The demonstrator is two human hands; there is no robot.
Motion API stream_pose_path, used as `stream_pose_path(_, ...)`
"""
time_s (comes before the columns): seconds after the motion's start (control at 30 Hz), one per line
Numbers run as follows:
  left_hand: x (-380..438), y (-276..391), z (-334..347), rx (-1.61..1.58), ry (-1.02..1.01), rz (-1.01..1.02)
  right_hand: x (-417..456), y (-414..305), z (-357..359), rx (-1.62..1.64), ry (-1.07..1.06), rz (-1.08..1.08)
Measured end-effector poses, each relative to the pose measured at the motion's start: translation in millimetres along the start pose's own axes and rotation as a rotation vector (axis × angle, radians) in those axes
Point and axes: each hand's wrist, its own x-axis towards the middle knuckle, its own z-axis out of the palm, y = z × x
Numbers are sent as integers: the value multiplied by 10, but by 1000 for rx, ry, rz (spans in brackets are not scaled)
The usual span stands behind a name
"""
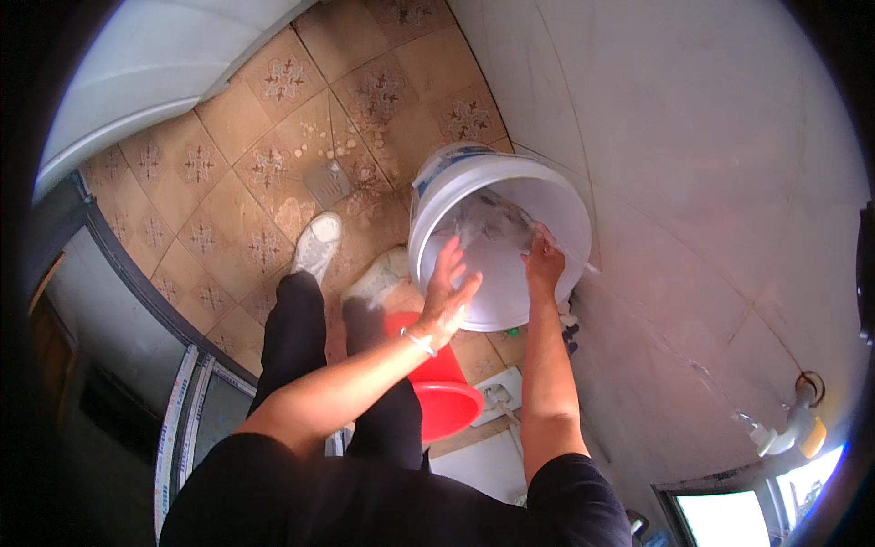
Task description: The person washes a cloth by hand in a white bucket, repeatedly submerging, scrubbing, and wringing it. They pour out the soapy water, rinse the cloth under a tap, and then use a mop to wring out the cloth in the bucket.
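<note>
A large white plastic bucket (429,232) has its mouth towards me, beside the wall. My left hand (448,297) is held over its near left rim, fingers apart and holding nothing. Inside the bucket's mouth, on the right, my right hand (545,265) has its fingers curled. A blurred greyish, see-through mass (495,215) reaches from those fingers into the bucket; whether it is splashing water or a held thing cannot be told. From a wall tap (779,437) with a yellow part, a thin stream of water (697,366) runs towards the bucket.
A red plastic bucket (444,369) is below my left forearm, near my legs. Close to it is a white fixture (499,396). The patterned tile floor (225,184) has a drain (327,183) and pale spots. A tiled wall (683,171) rises at right; a dark door frame (143,273) is at left.
</note>
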Motion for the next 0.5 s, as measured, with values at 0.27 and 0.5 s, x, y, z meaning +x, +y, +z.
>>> stream_pose_path(0.27, -125, 141, -225, -28, -127, -35, 609, 350, 760, -686, -230, -416)
stream_pose_path(0.5, -161, 399, -386, 74, -259, -81, 1406, 826, 1664, -919, -89, -692)
